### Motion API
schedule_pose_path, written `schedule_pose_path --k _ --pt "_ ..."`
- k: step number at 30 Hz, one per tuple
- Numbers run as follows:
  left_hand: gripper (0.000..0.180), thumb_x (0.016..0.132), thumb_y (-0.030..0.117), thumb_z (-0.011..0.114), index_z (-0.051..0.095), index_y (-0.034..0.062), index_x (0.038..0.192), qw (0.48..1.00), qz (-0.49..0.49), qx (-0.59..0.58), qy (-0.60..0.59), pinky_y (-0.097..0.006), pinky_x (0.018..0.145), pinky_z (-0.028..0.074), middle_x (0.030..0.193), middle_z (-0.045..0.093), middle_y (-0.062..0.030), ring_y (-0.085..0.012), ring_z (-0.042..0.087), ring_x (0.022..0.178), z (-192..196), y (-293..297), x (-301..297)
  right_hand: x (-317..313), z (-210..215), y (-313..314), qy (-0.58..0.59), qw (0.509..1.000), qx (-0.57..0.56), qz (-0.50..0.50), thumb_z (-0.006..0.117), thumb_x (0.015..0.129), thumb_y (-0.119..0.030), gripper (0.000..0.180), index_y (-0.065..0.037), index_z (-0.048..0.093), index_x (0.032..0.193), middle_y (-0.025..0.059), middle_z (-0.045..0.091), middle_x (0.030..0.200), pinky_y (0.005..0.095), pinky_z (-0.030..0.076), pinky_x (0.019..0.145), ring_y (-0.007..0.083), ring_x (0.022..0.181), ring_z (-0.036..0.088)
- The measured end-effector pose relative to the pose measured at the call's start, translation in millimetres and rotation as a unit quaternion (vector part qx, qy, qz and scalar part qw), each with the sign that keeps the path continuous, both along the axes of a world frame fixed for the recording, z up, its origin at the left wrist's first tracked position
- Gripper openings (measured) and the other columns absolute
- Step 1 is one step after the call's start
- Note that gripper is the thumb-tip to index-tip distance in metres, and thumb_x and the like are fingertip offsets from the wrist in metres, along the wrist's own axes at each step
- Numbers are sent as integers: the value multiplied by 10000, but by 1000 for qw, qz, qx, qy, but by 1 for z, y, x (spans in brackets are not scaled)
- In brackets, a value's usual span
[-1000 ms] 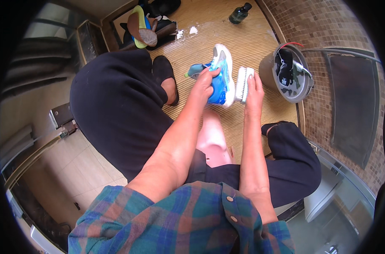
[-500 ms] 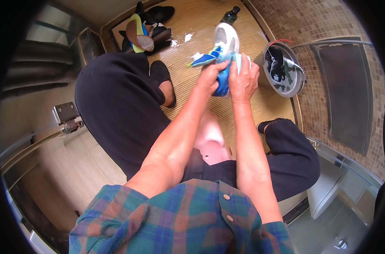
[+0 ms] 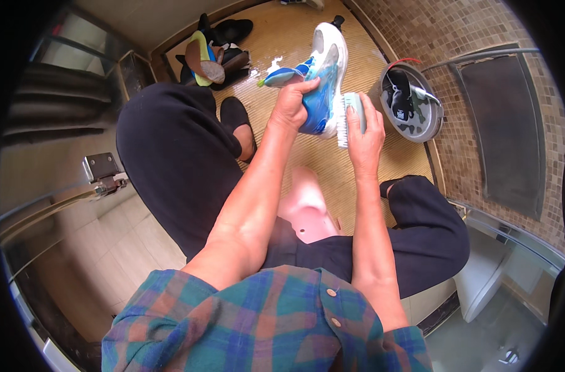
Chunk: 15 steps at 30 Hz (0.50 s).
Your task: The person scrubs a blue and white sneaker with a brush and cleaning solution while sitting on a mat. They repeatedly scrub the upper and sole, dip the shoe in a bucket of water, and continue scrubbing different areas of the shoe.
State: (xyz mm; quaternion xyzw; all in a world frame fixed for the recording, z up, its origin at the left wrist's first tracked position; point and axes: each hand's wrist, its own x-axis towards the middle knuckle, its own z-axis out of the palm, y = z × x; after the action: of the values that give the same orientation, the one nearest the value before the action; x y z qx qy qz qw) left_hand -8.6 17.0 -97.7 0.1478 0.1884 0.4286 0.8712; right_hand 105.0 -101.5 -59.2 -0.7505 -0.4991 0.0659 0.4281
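A blue and white sneaker (image 3: 321, 102) is held up ahead of me, toe pointing away, its tongue folded out to the left. My left hand (image 3: 293, 105) grips it by the ankle opening, with the thumb over the upper. Wrapped in my right hand (image 3: 365, 133) is a scrubbing brush (image 3: 353, 108) with a pale green back and white bristles. The bristles face the white sole at the shoe's right side, close to it; I cannot tell whether they touch. The shoe's inside is hidden by my left hand.
A grey bucket (image 3: 436, 118) on the right holds a black shoe (image 3: 399, 90) in water. Shoes and insoles (image 3: 208, 65) lie piled at the far left. A dark bottle (image 3: 338, 22) stands behind the sneaker. Below me is a pink plastic stool (image 3: 307, 217); a tiled wall (image 3: 419, 37) borders the right.
The sneaker has turned so its right side and sole show more. My right hand has come off the shoe to the right, and the brush is now plainly seen in it.
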Motion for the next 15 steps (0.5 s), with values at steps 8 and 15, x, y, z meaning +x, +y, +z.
schedule_pose_path --k 8,15 --pt "361 944 167 547 507 -20 1250 990 -14 -40 -131 -468 1008 446 1205 599 -182 -313 583 1121 13 0 1 -38 16 1 -207 974 80 43 702 789 -221 517 -114 574 1278 192 519 1168 432 486 853 355 1003 551" --pt "400 974 343 526 551 0 1177 988 -60 -69 -121 -369 962 461 1110 627 -124 -217 592 1024 37 -30 22 4 29 63 -387 921 29 -41 694 797 -269 480 -180 597 1259 174 524 1131 417 487 789 332 929 551"
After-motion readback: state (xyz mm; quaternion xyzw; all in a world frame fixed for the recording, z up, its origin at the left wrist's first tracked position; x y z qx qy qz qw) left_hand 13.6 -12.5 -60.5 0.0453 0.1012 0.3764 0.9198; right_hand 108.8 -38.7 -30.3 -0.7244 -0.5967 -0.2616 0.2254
